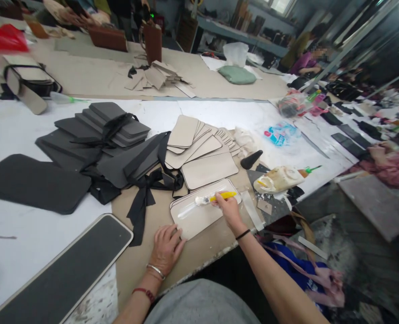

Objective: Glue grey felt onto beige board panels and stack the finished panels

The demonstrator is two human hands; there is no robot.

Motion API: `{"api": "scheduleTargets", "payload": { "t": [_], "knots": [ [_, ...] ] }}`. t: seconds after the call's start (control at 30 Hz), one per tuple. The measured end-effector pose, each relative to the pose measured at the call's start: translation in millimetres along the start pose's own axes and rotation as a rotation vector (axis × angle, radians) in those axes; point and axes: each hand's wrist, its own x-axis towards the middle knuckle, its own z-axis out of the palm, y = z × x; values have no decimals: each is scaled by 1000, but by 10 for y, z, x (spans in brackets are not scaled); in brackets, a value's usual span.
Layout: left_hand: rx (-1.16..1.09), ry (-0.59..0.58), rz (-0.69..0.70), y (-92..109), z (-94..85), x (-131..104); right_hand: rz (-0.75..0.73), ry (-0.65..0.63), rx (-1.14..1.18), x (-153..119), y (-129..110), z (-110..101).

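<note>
My right hand [230,210] is closed around the yellow handle of a glue brush [225,195]. Its white-coated bristles touch a beige rounded-corner panel [199,221], where a wet white streak shows. That panel lies on top of a few similar ones near the table's front edge. With fingers stretched out and resting on the panel's near left corner, my left hand [168,245] grips nothing. Just beyond, more beige panels [209,170] lie fanned out. A glue-crusted container [276,180] stands to the right of my right hand, beside a dark cone-shaped object [251,159].
Dark grey panels [98,135] tied with black strips [152,182] are stacked to the left. A long dark panel with a pale rim [94,252] lies at front left. Cardboard scraps [159,75] and a green bundle [237,74] are farther back. Other people work around.
</note>
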Motion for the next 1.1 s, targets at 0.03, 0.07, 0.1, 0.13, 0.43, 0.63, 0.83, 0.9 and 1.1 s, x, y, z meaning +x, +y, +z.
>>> {"api": "scheduleTargets", "payload": {
  "t": [0.03,0.07,0.1,0.13,0.43,0.63,0.83,0.9,1.1],
  "knots": [
    [2,1,3,-1,0,3,-20,66,-13,105,2,-142],
    [6,2,5,-1,0,6,-39,126,-28,214,3,-286],
    [10,4,6,0,1,10,-56,175,-43,323,3,-424],
    [14,8,7,1,3,12,-71,216,-60,424,3,-551],
    [65,6,43,0,1,22,-292,267,-450,465,-171,-1177],
    [38,-5,47,-20,4,6,-644,48,-842,-158,-156,-871],
    [37,1,23,8,-4,11,-679,-289,-768,-946,-39,-48],
    [43,-17,8,35,-21,15,-663,-351,-650,-1087,-36,71],
    [12,-63,-54,66,-49,18,-496,-155,-546,-894,-15,-132]
  ]
}}
